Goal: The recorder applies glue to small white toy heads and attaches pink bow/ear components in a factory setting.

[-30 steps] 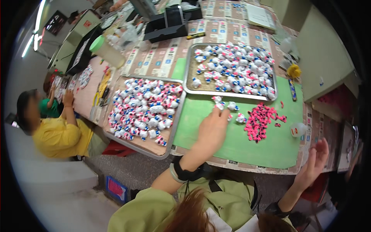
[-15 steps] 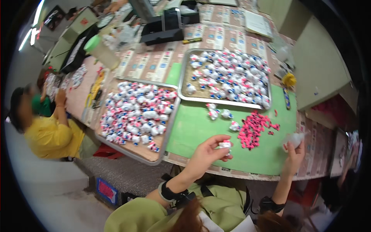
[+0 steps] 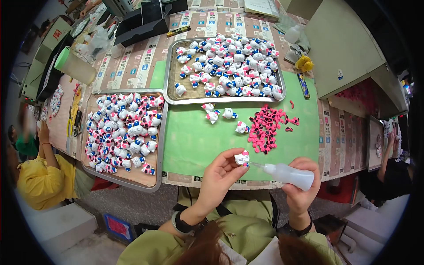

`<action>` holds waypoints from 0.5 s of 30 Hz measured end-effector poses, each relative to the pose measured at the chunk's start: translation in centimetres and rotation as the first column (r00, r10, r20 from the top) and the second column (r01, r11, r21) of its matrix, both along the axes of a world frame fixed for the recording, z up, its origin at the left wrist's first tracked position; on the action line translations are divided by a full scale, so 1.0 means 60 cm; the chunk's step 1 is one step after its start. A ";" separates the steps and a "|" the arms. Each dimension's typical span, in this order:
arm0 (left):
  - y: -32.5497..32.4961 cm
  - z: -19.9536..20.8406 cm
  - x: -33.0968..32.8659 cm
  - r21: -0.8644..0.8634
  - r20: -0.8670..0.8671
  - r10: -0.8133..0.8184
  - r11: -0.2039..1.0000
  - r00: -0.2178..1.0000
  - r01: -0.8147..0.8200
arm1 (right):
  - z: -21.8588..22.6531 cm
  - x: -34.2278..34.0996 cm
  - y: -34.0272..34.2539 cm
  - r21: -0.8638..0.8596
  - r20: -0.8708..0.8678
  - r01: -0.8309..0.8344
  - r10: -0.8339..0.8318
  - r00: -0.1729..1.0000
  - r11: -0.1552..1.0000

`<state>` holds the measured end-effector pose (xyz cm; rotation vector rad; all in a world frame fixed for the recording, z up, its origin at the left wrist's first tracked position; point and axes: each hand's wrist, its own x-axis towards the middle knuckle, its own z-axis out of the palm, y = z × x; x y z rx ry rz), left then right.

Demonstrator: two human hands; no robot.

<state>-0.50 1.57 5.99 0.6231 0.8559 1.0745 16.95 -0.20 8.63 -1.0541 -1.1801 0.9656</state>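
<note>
Between the thumb and fingers of my left hand (image 3: pixel 217 176) is a small white cat figurine (image 3: pixel 241 158) with pink and blue parts. My right hand (image 3: pixel 302 187) grips a translucent squeeze bottle (image 3: pixel 291 176), lying almost level. Its thin nozzle tip (image 3: pixel 257 164) points left and comes close to the figurine; whether they touch I cannot tell. Just beyond my hands, a pile of tiny pink sunglasses-shaped pieces (image 3: pixel 266 128) with dark lenses rests on the green mat (image 3: pixel 198 150). A few loose figurines (image 3: pixel 229 113) lie left of that pile.
Two metal trays full of figurines stand here: one at the back (image 3: pixel 170 79), one at the left (image 3: pixel 160 174). A grey cabinet (image 3: pixel 349 48) rises at the right. A green-lidded bottle (image 3: pixel 79 66) stands far left, near a person in yellow (image 3: pixel 44 179).
My right hand has brought the bottle leftward, turning its nozzle toward the figurine. My left hand still holds the figurine. The whole view has shifted.
</note>
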 end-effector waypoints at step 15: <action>-0.008 0.005 0.002 0.000 0.031 -0.022 1.000 0.999 0.022 | -0.007 0.007 -0.008 0.034 0.146 0.021 -0.026 0.989 0.999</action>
